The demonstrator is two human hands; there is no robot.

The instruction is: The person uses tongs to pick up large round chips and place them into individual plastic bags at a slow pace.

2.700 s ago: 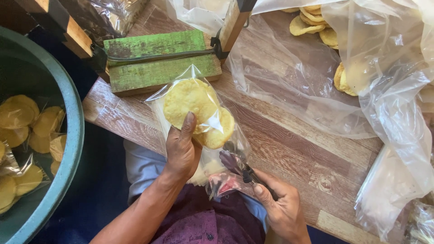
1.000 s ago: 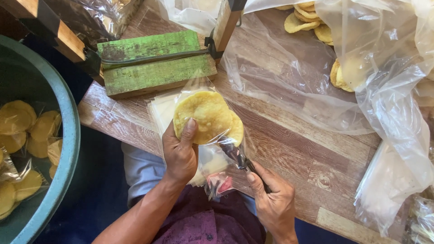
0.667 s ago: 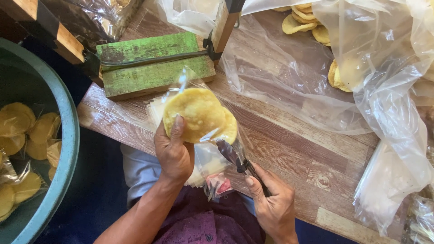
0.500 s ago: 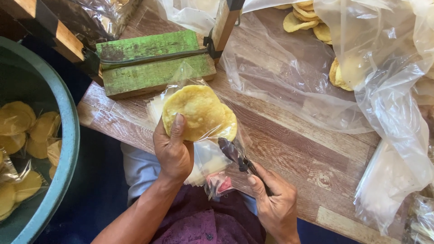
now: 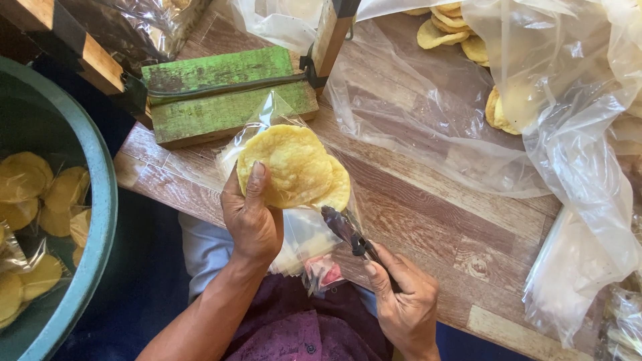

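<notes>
left hand (image 5: pixel 253 217) clamps the clear bag of yellow crackers (image 5: pixel 294 167) at frame centre, right hand (image 5: pixel 401 301) closed on tongs (image 5: pixel 348 230); light, slippery film, brittle contents—support underneath, don't squeeze.

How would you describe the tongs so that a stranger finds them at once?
Start at the wooden table, near its front edge. The right hand holds the tongs beside the crackers in the left hand. They are the only dark metal tool here.

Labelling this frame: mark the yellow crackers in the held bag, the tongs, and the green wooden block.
yellow crackers (image 5: pixel 291 164), head view, face of top cracker.
tongs (image 5: pixel 340 227), head view, dark tip.
green wooden block (image 5: pixel 231 113), head view, lower slab.
</notes>
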